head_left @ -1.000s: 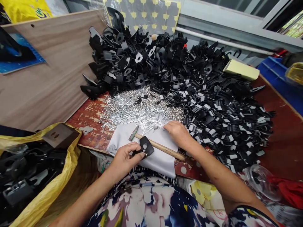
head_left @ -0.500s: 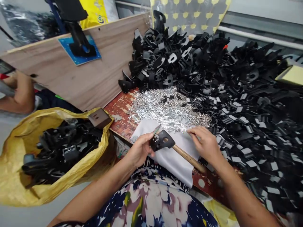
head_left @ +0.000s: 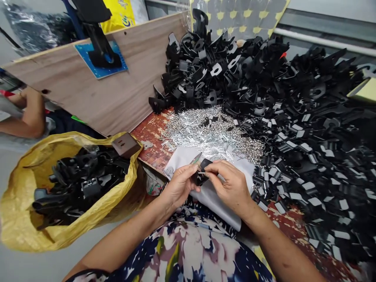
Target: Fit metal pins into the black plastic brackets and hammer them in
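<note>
My left hand (head_left: 183,182) is closed around a black plastic clip piece (head_left: 205,163), held low over a light grey cloth (head_left: 183,154). In the fingertips of my right hand (head_left: 229,182) is a thin metal pin (head_left: 201,172), pointing left against the side of that piece. Both hands almost meet, and my right fingers cover much of the clip piece. A pointed metal tip (head_left: 196,158) shows just above my left thumb; what it belongs to is hidden. Beyond the cloth lies a heap of shiny pins (head_left: 211,147) with small springs (head_left: 249,145) mixed in.
Large black plastic parts (head_left: 217,70) are piled behind the pins, small black pieces with grey pads (head_left: 308,186) at right. A yellow sack (head_left: 17,196) of black parts stands at left, a brown block (head_left: 125,144) on its rim. A wooden board (head_left: 135,55) separates another person's arm (head_left: 33,113).
My right hand has moved left from the edge of the pin heap to the clip piece, bringing a pin. The wooden handle seen under the clip piece before is now hidden.
</note>
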A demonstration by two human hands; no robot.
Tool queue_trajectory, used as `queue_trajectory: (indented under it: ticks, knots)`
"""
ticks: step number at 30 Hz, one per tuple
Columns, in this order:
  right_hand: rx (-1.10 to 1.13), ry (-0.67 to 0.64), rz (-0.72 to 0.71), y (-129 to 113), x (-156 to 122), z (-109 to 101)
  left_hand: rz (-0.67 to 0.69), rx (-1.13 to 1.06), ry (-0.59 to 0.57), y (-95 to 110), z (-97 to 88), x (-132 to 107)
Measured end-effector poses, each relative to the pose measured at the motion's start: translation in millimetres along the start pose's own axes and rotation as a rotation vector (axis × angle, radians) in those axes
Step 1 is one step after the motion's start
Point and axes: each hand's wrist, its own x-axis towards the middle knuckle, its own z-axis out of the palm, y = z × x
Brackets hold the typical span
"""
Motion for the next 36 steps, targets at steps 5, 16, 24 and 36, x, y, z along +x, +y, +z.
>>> queue_trajectory:
  ticks: [5, 16, 24, 36]
  knots:
    - [-0.372, -0.052, -0.309, -16.5, 0.8, 9.1, 0.038, -0.053, 0.062, -7.2, 4.9, -0.4]
    - [-0.362, -0.005, -0.179, -16.3, -6.2, 14.1, 0.164, 0.134, -0.073, -1.5, -0.7, -21.2]
    - [-0.448, -0.369, 0.080, 12.2, -29.1, 9.6, 0.183, 0.763, 0.214, 17.5, -63.9, -59.7]
    - [-0.346, -0.363, 0.280, 15.8, -79.1, -48.8, 0.399, 1.144, 0.216, -27.6, -61.2, -31.2]
